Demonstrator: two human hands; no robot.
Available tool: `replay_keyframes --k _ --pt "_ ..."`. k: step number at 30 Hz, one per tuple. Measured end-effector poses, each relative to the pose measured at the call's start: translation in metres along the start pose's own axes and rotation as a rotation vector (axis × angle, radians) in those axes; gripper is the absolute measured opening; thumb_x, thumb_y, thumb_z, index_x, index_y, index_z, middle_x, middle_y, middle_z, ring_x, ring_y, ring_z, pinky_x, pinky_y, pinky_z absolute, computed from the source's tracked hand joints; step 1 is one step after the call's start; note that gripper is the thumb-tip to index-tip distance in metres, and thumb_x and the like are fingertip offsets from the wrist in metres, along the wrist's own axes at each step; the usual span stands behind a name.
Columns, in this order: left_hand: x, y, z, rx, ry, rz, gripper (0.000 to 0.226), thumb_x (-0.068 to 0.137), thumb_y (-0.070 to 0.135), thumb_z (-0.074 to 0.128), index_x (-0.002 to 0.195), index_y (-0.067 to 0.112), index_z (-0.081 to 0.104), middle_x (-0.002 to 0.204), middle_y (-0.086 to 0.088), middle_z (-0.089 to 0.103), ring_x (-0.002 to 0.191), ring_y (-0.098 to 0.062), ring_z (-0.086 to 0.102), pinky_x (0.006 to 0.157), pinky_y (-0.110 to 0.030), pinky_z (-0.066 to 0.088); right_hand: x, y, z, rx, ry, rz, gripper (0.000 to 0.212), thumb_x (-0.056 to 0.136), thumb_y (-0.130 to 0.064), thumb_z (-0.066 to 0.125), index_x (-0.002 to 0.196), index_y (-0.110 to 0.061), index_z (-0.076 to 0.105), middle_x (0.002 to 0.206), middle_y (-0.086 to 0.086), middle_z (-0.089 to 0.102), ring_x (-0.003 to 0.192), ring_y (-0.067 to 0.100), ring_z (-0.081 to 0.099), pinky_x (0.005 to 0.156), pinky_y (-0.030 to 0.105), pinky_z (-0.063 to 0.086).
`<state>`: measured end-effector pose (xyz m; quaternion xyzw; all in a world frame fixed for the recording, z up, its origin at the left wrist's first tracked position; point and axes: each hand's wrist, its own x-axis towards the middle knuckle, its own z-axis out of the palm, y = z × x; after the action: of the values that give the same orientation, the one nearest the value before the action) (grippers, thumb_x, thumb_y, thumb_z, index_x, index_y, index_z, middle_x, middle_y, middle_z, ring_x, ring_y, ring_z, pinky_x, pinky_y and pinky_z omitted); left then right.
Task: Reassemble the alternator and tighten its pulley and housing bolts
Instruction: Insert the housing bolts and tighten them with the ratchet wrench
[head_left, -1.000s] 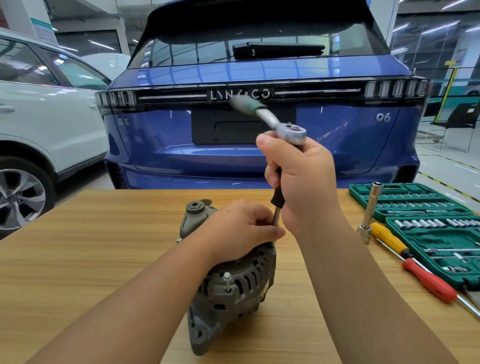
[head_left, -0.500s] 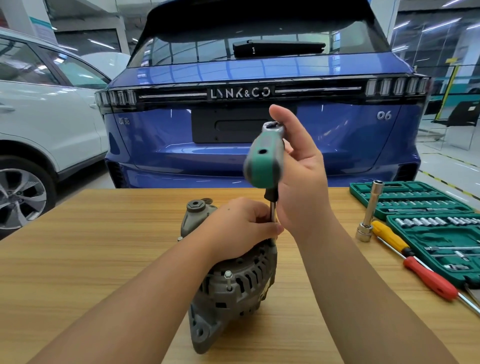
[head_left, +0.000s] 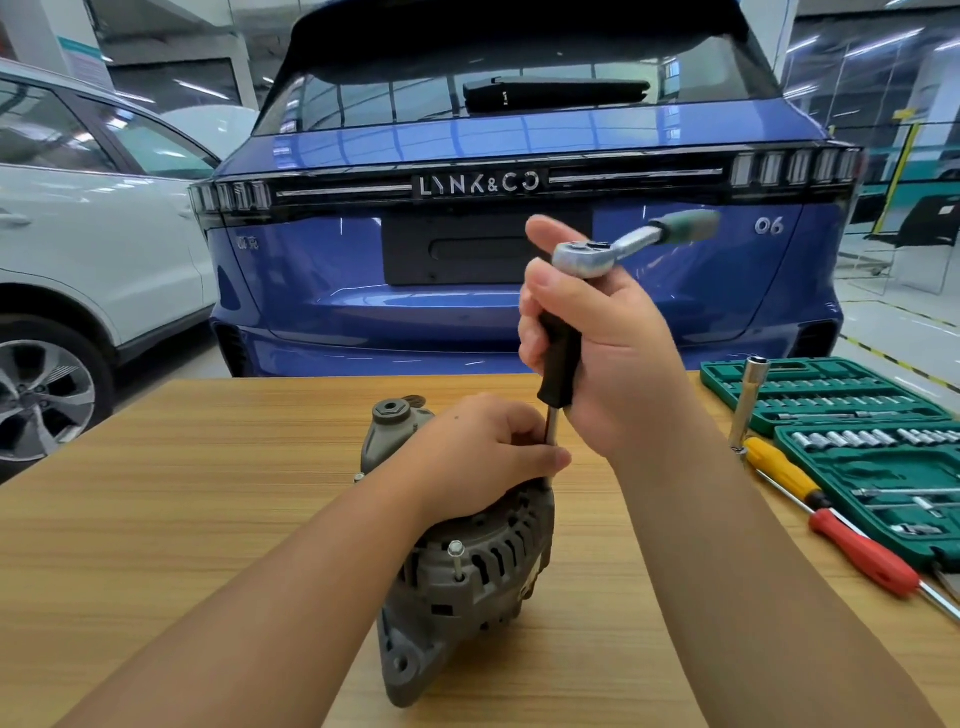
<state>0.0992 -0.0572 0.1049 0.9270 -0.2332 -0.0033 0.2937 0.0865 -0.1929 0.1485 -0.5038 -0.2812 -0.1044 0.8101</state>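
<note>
Now: ratchet handle has swung from your side to the right; your right hand fingers grip its extension, left hand clasps the alternator on the tabletop. Housing bolt being tightened, likely.

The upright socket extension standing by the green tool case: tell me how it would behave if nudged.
The socket extension stands tall and thin on a small foot, so a nudge would probably tip it. Being a round metal bar, it would likely roll across the wooden table, perhaps until it met the yellow screwdriver lying beside its base.
</note>
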Motion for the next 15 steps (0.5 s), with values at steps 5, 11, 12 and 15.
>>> replay_keyframes --k 5,11,12,15 --pt "0.000 -0.001 0.001 -0.021 0.004 0.003 0.019 0.095 0.051 0.062 0.094 0.036 0.073 0.088 0.015 0.073 0.079 0.001 0.066 0.078 -0.032 0.058 -0.001 0.011 0.010 -0.159 0.031 -0.253 0.043 0.094 -0.002 0.061 0.125 -0.031 0.058 0.083 0.010 0.054 0.061 0.016 0.047 0.059 0.027 0.047" --pt "-0.001 -0.004 0.002 -0.019 0.016 0.011 0.019 0.095 0.051 0.063 0.096 0.035 0.072 0.089 0.016 0.071 0.082 -0.001 0.065 0.083 -0.037 0.058 -0.002 0.005 0.010 -0.073 0.003 -0.166 0.046 0.098 0.006 0.044 0.123 -0.030 0.059 0.091 0.021 0.048 0.063 0.022 0.043 0.054 0.026 0.043" --pt "0.000 -0.005 0.002 -0.018 0.023 0.008 0.019 0.094 0.052 0.064 0.095 0.035 0.070 0.090 0.018 0.069 0.083 0.000 0.063 0.083 -0.036 0.059 -0.001 0.004 0.009 -0.019 -0.005 -0.115 0.048 0.100 0.008 0.036 0.122 -0.029 0.060 0.090 0.022 0.050 0.061 0.022 0.047 0.051 0.025 0.044" --pt "0.000 -0.005 0.003 -0.035 0.028 0.016 0.016 0.092 0.054 0.065 0.091 0.038 0.069 0.088 0.020 0.069 0.079 0.002 0.065 0.080 -0.038 0.060 0.000 0.000 0.009 0.095 -0.033 -0.020 0.033 0.099 -0.016 0.038 0.120 -0.024 0.062 0.093 0.020 0.051 0.061 0.020 0.053 0.053 0.024 0.047"
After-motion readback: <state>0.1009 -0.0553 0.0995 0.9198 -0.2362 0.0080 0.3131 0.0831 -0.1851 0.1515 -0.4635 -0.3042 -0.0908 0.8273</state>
